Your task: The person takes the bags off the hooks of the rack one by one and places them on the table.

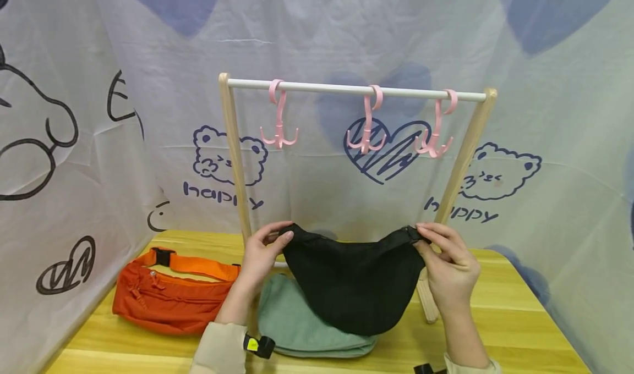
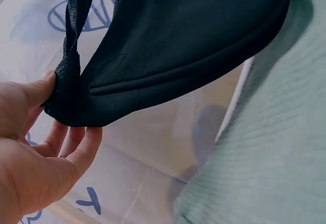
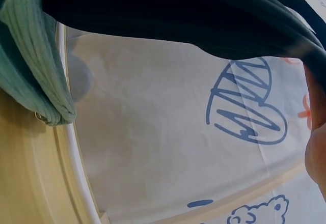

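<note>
Both hands hold up a black waist bag [image 1: 356,286] by its two upper ends in the head view. My left hand [image 1: 264,253] pinches its left end between thumb and fingers; the left wrist view shows that hand [image 2: 46,142] at the corner where the strap joins. On the opposite end, my right hand [image 1: 451,264] grips near the strap fitting. In the right wrist view only part of the right hand [image 3: 317,147] shows at the edge, its fingertips hidden. Below and behind the black bag lies a green corduroy bag [image 1: 317,330], partly covered by it.
An orange waist bag [image 1: 173,297] lies on the wooden table [image 1: 515,308] at the left. Behind the hands stands a rack with a white bar [image 1: 327,88] and wooden posts. Three pink hooks hang from it: left [image 1: 279,126], middle [image 1: 366,126] and right [image 1: 435,132].
</note>
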Demonstrator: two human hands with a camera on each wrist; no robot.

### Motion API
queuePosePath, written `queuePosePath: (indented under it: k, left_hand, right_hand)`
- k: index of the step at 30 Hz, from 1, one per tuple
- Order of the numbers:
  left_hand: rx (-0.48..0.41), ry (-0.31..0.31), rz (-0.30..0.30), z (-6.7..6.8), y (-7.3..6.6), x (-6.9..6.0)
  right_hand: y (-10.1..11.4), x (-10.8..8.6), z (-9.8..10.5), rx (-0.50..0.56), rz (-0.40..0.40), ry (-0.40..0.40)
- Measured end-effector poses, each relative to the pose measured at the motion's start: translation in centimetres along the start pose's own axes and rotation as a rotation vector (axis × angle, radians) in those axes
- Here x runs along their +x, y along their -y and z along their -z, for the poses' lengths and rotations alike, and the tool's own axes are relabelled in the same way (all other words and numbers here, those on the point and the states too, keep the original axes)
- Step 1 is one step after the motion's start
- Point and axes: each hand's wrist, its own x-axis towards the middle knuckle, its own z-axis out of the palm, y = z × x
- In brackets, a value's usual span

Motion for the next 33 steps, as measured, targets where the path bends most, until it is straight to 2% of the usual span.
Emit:
queuePosePath:
  k: [8, 17, 22, 33]
  left_hand:
    - [-0.006, -0.023, 0.019, 0.5, -1.5, -0.2]
    - [-0.018, -0.033, 0.017, 0.8, -3.0, -0.7]
    - [-0.025, -0.03, 0.007, 0.8, -3.4, -0.8]
    - [-0.066, -0.037, -0.018, 0.1, -4.2, -1.3]
  right_hand:
    - [-0.4, 0.1, 0.7, 0.095, -0.038, -0.032]
    - [-0.4, 0.2, 1.4, 0.077, -0.094, -0.092]
    - [-0.5, 0.3, 1.6, 0.079, -0.109, -0.121]
    - [-0.9, 0.3, 2.7, 0.072, -0.162, -0.156]
